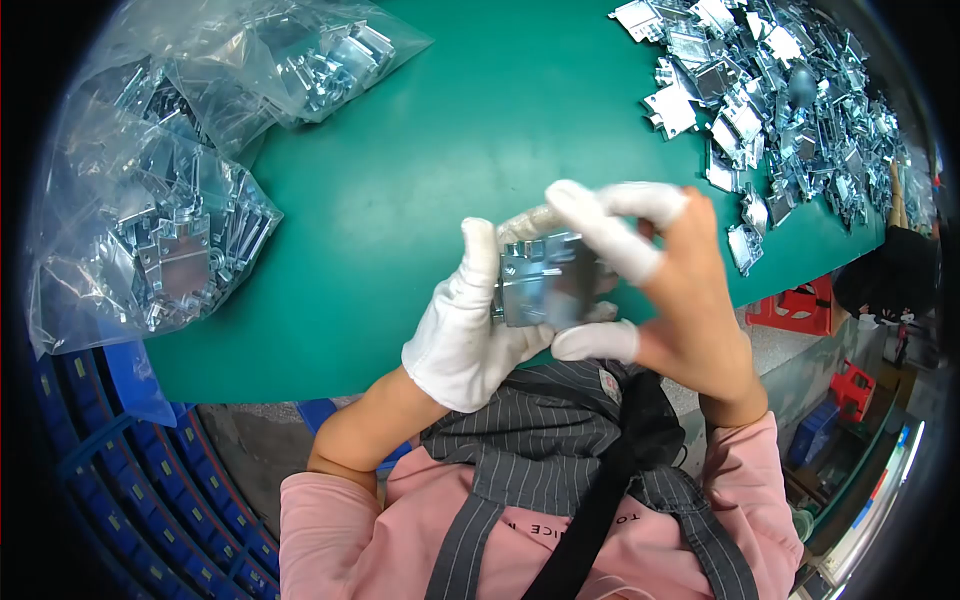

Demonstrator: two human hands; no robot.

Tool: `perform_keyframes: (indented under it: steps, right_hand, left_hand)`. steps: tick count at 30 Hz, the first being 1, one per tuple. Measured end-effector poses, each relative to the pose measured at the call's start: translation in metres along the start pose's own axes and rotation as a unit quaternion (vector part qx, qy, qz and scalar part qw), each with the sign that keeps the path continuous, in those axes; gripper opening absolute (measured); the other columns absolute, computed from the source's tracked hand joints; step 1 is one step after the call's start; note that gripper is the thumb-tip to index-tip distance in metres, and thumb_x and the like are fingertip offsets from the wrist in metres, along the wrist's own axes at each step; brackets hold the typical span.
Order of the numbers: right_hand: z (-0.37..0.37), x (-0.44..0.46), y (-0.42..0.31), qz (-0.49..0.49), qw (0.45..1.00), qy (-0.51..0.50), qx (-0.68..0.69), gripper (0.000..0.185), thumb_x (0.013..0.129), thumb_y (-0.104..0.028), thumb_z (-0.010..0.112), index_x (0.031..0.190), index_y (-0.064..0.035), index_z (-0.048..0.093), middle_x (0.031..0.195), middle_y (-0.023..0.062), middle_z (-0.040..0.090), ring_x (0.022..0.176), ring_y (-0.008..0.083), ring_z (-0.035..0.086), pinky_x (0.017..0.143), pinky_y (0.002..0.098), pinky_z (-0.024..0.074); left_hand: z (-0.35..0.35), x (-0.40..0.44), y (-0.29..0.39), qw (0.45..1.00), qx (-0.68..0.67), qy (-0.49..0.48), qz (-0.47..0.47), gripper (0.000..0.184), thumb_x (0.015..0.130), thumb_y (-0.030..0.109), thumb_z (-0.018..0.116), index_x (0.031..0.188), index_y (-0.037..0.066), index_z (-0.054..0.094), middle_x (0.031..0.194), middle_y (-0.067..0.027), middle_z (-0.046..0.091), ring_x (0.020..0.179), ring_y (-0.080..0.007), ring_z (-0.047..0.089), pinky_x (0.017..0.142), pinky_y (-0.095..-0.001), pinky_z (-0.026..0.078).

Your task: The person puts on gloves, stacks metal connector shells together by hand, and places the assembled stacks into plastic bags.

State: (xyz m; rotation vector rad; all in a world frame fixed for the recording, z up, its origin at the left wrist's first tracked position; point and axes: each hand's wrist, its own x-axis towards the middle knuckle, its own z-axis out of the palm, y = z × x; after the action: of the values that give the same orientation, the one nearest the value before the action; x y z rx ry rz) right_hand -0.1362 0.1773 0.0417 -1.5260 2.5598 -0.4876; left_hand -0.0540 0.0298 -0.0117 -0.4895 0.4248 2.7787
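Observation:
A shiny flat metal bracket (540, 280) is held up in front of my body, over the near edge of the green table. My left hand (465, 325), in a white glove, grips it from the left side with the thumb up. Around its right side, the fingers of my right hand (660, 275) are closed on it; white covers sit on those fingertips while the palm is bare. Motion smears the right fingers slightly. Part of the bracket's right edge is hidden behind them.
Clear plastic bags (150, 220) of similar metal parts lie at the left. A large loose pile of metal parts (790, 120) spreads over the table's (400, 150) right side. Blue bins (150, 480) stand below left, red stools (800, 305) at right. Another person (890, 270) is at the far right.

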Motion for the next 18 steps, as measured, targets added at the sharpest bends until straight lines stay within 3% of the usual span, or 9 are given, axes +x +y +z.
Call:
perform_keyframes:
  steps: [2, 3, 5, 6, 7, 9, 12, 16, 18]
  right_hand:
    - [0.005, 0.002, 0.018, -0.027, 0.997, 0.06, 0.034, 0.074, 0.064, -0.046, 0.068, 0.121, -0.0047, 0.049, 0.109, 0.0107, 0.049, 0.098, 0.0272, 0.047, 0.086, 0.0374, 0.0363]
    - [0.002, 0.002, 0.033, -0.027, 0.987, 0.146, 0.059, 0.061, 0.067, -0.032, 0.069, 0.119, -0.0083, 0.05, 0.104, 0.0118, 0.053, 0.094, 0.0293, 0.049, 0.079, 0.0373, 0.0394]
    - [-0.009, -0.013, 0.065, 0.235, 0.95, 0.2, 0.055, 0.043, 0.08, -0.021, 0.059, 0.119, -0.0064, 0.049, 0.098, 0.0146, 0.055, 0.082, 0.031, 0.055, 0.074, 0.0363, 0.0433]
    - [-0.009, -0.026, 0.09, 0.273, 0.93, 0.184, -0.164, 0.041, 0.085, -0.024, 0.053, 0.121, -0.0074, 0.048, 0.091, 0.0142, 0.056, 0.076, 0.03, 0.055, 0.068, 0.0367, 0.0448]
    - [-0.008, -0.039, 0.11, 0.307, 0.904, 0.137, -0.264, 0.044, 0.085, -0.033, 0.052, 0.121, -0.0067, 0.049, 0.083, 0.0145, 0.056, 0.072, 0.0293, 0.055, 0.064, 0.0379, 0.045]
    - [0.011, -0.04, 0.124, 0.328, 0.877, 0.075, -0.342, 0.052, 0.083, -0.041, 0.052, 0.116, -0.0003, 0.051, 0.079, 0.0162, 0.056, 0.07, 0.0293, 0.055, 0.061, 0.0377, 0.0448]
    - [0.024, -0.033, 0.123, 0.263, 0.892, 0.113, -0.349, 0.06, 0.081, -0.045, 0.054, 0.107, 0.0087, 0.052, 0.074, 0.0171, 0.056, 0.07, 0.03, 0.053, 0.06, 0.0379, 0.0425]
    - [0.033, -0.017, 0.097, 0.234, 0.915, 0.119, -0.307, 0.062, 0.076, -0.046, 0.058, 0.111, 0.0048, 0.053, 0.075, 0.0151, 0.054, 0.074, 0.0284, 0.048, 0.065, 0.0388, 0.0392]
    - [0.035, -0.01, 0.078, 0.189, 0.945, 0.129, -0.235, 0.056, 0.076, -0.038, 0.06, 0.115, 0.0012, 0.052, 0.084, 0.0162, 0.054, 0.079, 0.0292, 0.047, 0.07, 0.0385, 0.0387]
  left_hand:
    - [-0.01, 0.003, -0.003, 0.999, -0.023, -0.035, 0.022, 0.054, 0.084, 0.051, 0.044, 0.119, 0.01, 0.043, 0.106, -0.0105, 0.054, 0.098, -0.0234, 0.054, 0.084, -0.0417, 0.046]
    - [-0.014, 0.004, -0.003, 0.997, -0.035, -0.052, 0.034, 0.054, 0.084, 0.051, 0.044, 0.119, 0.011, 0.043, 0.106, -0.0107, 0.054, 0.098, -0.0234, 0.054, 0.084, -0.0418, 0.046]
    - [-0.012, 0.001, -0.003, 0.997, -0.048, -0.038, 0.043, 0.052, 0.083, 0.051, 0.047, 0.116, 0.011, 0.048, 0.106, -0.0108, 0.053, 0.094, -0.0231, 0.054, 0.08, -0.042, 0.046]
    - [-0.012, 0.0, -0.002, 0.996, -0.061, -0.042, 0.043, 0.051, 0.083, 0.051, 0.047, 0.116, 0.011, 0.048, 0.106, -0.0108, 0.053, 0.094, -0.0232, 0.054, 0.081, -0.0421, 0.046]
    - [-0.011, 0.001, -0.001, 0.995, -0.074, -0.048, 0.046, 0.051, 0.083, 0.05, 0.047, 0.116, 0.011, 0.048, 0.106, -0.0107, 0.053, 0.095, -0.0234, 0.054, 0.081, -0.0423, 0.046]
    - [-0.009, 0.001, -0.001, 0.995, -0.072, -0.051, 0.051, 0.05, 0.084, 0.05, 0.047, 0.116, 0.011, 0.048, 0.105, -0.0111, 0.052, 0.095, -0.0233, 0.054, 0.08, -0.042, 0.046]
    - [-0.006, 0.002, -0.002, 0.992, -0.101, -0.039, 0.064, 0.049, 0.084, 0.049, 0.046, 0.116, 0.012, 0.048, 0.106, -0.0125, 0.052, 0.094, -0.0231, 0.054, 0.08, -0.0418, 0.046]
    - [0.007, 0.002, 0.0, 0.989, -0.084, 0.04, 0.116, 0.049, 0.085, 0.049, 0.046, 0.117, 0.012, 0.046, 0.107, -0.0145, 0.051, 0.091, -0.0223, 0.055, 0.075, -0.0394, 0.047]
    - [-0.003, 0.001, 0.004, 0.989, -0.102, -0.005, 0.107, 0.048, 0.086, 0.048, 0.046, 0.118, 0.012, 0.045, 0.108, -0.0148, 0.05, 0.09, -0.0222, 0.055, 0.072, -0.0376, 0.047]
